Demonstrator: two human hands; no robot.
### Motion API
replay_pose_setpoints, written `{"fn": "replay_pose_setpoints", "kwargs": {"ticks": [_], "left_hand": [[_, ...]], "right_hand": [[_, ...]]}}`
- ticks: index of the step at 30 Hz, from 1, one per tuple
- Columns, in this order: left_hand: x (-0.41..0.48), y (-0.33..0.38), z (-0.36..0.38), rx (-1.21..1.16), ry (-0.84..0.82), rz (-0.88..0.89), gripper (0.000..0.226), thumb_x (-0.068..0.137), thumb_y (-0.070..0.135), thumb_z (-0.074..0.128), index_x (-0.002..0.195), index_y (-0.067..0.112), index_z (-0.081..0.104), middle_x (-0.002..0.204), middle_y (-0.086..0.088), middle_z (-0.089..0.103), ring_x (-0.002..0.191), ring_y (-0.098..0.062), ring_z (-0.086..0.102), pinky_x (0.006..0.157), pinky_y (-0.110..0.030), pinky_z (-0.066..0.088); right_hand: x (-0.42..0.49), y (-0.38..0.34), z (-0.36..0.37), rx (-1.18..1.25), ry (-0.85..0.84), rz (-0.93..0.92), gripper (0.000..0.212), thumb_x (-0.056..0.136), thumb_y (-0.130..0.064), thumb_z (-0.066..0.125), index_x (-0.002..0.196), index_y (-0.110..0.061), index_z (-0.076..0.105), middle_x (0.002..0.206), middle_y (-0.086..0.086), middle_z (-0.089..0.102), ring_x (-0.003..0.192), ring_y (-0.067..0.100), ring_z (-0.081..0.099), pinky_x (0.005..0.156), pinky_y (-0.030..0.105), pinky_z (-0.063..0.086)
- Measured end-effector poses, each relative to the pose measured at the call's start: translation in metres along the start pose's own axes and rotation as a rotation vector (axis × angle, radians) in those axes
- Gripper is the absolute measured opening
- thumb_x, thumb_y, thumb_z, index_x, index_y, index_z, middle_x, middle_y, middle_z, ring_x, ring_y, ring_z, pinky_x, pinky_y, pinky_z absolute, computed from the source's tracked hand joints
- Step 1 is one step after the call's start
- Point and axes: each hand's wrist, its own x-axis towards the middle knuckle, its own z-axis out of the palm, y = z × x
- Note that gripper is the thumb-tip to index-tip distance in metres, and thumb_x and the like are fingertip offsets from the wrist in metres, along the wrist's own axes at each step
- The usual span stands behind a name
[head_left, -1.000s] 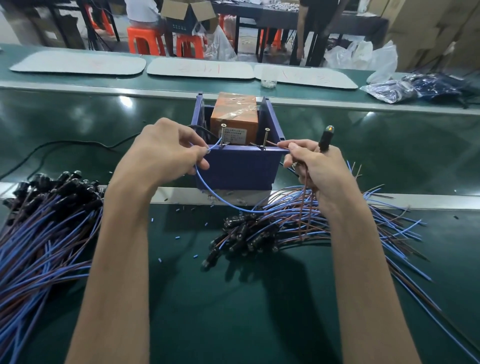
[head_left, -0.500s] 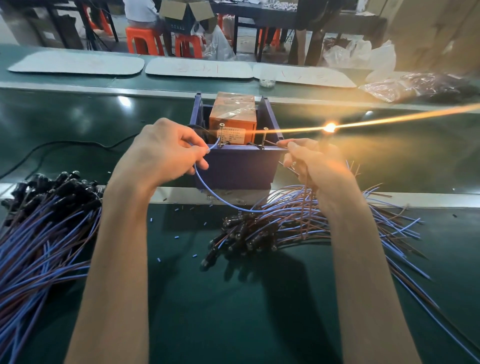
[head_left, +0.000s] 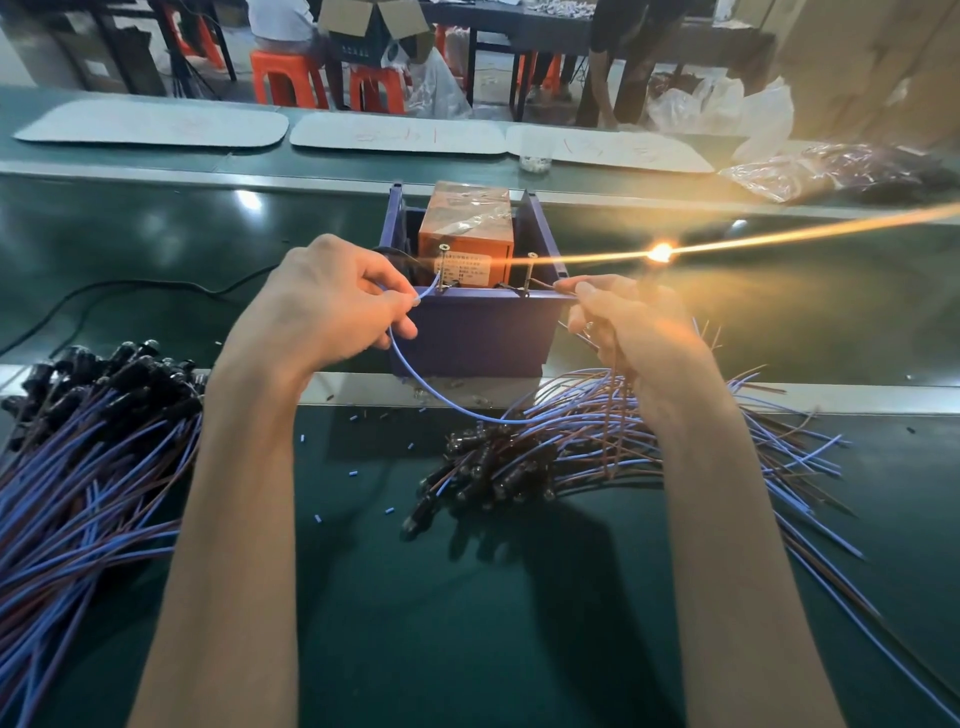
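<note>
left hand (head_left: 327, 306) is pinching the blue wire (head_left: 450, 405) onto a screw (head_left: 441, 270), right hand (head_left: 634, 327) pinching the brown wire (head_left: 545, 285); I'd be pressing both tips steadily.

Single head-worn wide-angle view, facing forward and down across a green workbench (head_left: 467, 639).

The camera sits above and just behind the person's forearms, close to the near bench edge. Both arms run up from the bottom edge to the left hand (head_left: 332, 306) and right hand (head_left: 631, 332) at mid-frame, beside the purple box (head_left: 483, 332). The conveyor belt (head_left: 156, 234) crosses beyond, and the orange stools (head_left: 288, 78) lie far off at the top. The lens bows straight edges.
</note>
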Motion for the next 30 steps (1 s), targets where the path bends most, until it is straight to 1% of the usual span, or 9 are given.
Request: {"fn": "replay_pose_setpoints", "kwargs": {"ticks": [13,16,18,21,23,25,27,28,30], "left_hand": [[0.0,0.0,-0.001,0.004,-0.016,0.001,0.017,0.09,0.022,0.063,0.075,0.025,0.07,0.06,0.017,0.07,0.042,0.005,0.056,0.064,-0.022,0.044],[0.0,-0.001,-0.003,-0.014,-0.044,0.001,0.017,0.089,0.018,0.062,0.076,0.023,0.07,0.061,0.014,0.07,0.045,0.003,0.058,0.07,-0.026,0.05],[0.0,-0.001,-0.004,-0.023,-0.07,0.001,0.016,0.089,0.016,0.062,0.076,0.021,0.07,0.062,0.012,0.071,0.047,0.002,0.059,0.069,-0.024,0.049],[-0.002,-0.001,-0.006,0.018,-0.127,0.018,0.015,0.087,0.016,0.063,0.074,0.02,0.069,0.063,0.012,0.071,0.045,0.003,0.058,0.061,-0.019,0.042],[-0.003,-0.002,-0.007,0.046,-0.203,0.026,0.014,0.086,0.012,0.065,0.073,0.018,0.068,0.064,0.009,0.072,0.047,0.0,0.059,0.059,-0.019,0.044],[-0.004,-0.003,-0.008,0.104,-0.306,0.021,0.014,0.083,0.01,0.065,0.072,0.017,0.068,0.068,0.006,0.073,0.053,-0.004,0.063,0.068,-0.026,0.052],[-0.004,-0.005,-0.009,0.197,-0.409,0.008,0.009,0.08,0.014,0.068,0.073,0.019,0.069,0.071,0.005,0.074,0.063,-0.008,0.068,0.084,-0.038,0.055],[-0.004,-0.006,-0.01,0.244,-0.455,0.007,0.006,0.079,0.017,0.071,0.074,0.02,0.069,0.07,0.006,0.074,0.066,-0.008,0.068,0.088,-0.04,0.053],[-0.006,-0.007,-0.011,0.313,-0.516,0.002,0.006,0.079,0.022,0.073,0.074,0.022,0.07,0.067,0.007,0.072,0.068,-0.006,0.067,0.089,-0.039,0.052]], "right_hand": [[0.0,-0.001,-0.001,-0.014,0.0,0.005,0.023,0.097,-0.014,0.052,0.084,-0.021,0.07,0.05,-0.009,0.059,0.04,0.002,0.033,0.037,0.01,0.025],[0.002,0.0,-0.001,0.006,-0.025,0.001,0.024,0.097,-0.011,0.05,0.085,-0.016,0.07,0.051,-0.007,0.059,0.038,0.002,0.031,0.036,0.01,0.023],[0.002,-0.001,0.0,0.018,-0.045,0.002,0.026,0.098,-0.011,0.049,0.084,-0.014,0.07,0.05,-0.006,0.058,0.038,0.002,0.029,0.036,0.011,0.021],[0.002,-0.004,0.001,0.003,-0.04,0.045,0.035,0.101,-0.027,0.046,0.079,-0.015,0.07,0.053,-0.006,0.06,0.043,0.002,0.036,0.037,0.011,0.025],[0.002,-0.007,0.003,-0.073,-0.01,0.079,0.045,0.1,-0.042,0.042,0.077,-0.016,0.07,0.059,-0.006,0.064,0.05,0.001,0.046,0.046,0.013,0.033],[0.001,-0.009,0.004,-0.193,0.037,0.089,0.053,0.098,-0.054,0.035,0.077,-0.018,0.069,0.071,-0.004,0.067,0.062,0.0,0.055,0.061,0.018,0.035],[0.001,-0.008,0.002,-0.284,0.124,0.083,0.063,0.095,-0.063,0.029,0.078,-0.018,0.07,0.077,-0.002,0.068,0.077,0.006,0.058,0.068,0.022,0.034],[0.001,-0.008,0.0,-0.309,0.163,0.078,0.067,0.094,-0.066,0.026,0.078,-0.018,0.07,0.074,-0.002,0.066,0.076,0.009,0.057,0.066,0.024,0.034],[0.0,-0.009,-0.003,-0.3,0.185,0.072,0.071,0.094,-0.067,0.024,0.076,-0.015,0.07,0.059,-0.003,0.064,0.06,0.009,0.052,0.058,0.024,0.034]]}}
